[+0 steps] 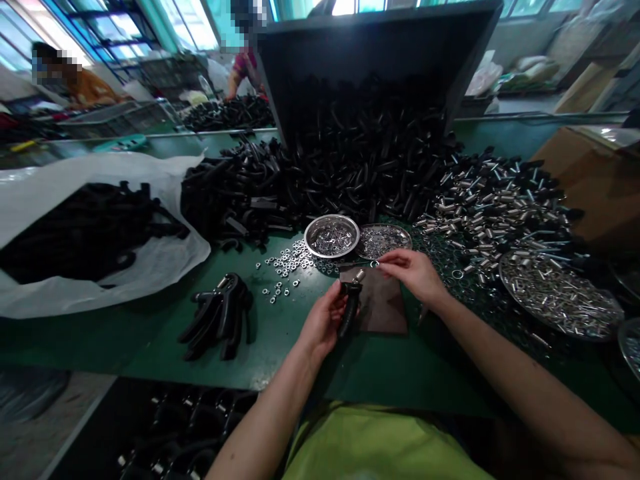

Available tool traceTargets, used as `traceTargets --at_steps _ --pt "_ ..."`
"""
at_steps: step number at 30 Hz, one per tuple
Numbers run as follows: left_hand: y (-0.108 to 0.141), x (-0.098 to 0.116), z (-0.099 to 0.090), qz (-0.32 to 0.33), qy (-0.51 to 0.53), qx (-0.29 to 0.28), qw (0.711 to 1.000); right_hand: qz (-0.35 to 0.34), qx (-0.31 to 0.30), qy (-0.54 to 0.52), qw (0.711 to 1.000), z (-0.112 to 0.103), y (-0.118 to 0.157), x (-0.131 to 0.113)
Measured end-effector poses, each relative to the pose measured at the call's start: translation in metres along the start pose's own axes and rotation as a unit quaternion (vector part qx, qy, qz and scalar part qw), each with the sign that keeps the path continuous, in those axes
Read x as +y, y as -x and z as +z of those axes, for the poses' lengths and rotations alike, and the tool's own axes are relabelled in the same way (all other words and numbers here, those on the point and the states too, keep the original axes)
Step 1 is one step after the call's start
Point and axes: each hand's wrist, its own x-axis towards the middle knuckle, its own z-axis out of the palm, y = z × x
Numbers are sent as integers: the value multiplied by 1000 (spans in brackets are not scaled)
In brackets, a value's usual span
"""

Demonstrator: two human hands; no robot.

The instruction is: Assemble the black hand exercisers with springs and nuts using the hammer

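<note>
My left hand (323, 321) is closed around a black curved handle (350, 312), with a small metal spring (359, 274) at its upper end. My right hand (419, 275) pinches a small silver ring (374, 264) between thumb and fingertips, just right of the spring and apart from it. Beneath both hands lies a flat brown board (387, 310) on the green table (295, 340). Behind them stands a round metal bowl (357, 248) of small metal parts, with a second dish (410, 238) beside it. Loose small metal pieces (287, 267) are scattered to the left.
Several assembled black grips (220, 313) lie at left, near a white sack (197, 253) of black parts. A dark bin (370, 47) spills black handles (350, 167) at the back. Springs with bolts (495, 200) and a metal tray (505, 283) fill the right. Two people sit beyond.
</note>
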Motion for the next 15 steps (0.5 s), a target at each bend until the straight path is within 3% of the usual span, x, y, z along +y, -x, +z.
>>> traceTargets --at_steps 2,8,12,15 --pt "4 -1 1 -44 79 -22 996 -4 9 -54 999 11 24 -6" --pt "15 -4 9 -65 139 -78 985 -114 23 79 990 30 49 -12" --pt "16 -9 7 -55 114 -64 990 -139 13 89 986 31 49 -11" --pt "14 -8 1 -22 23 -68 997 -144 7 104 984 27 47 -5"
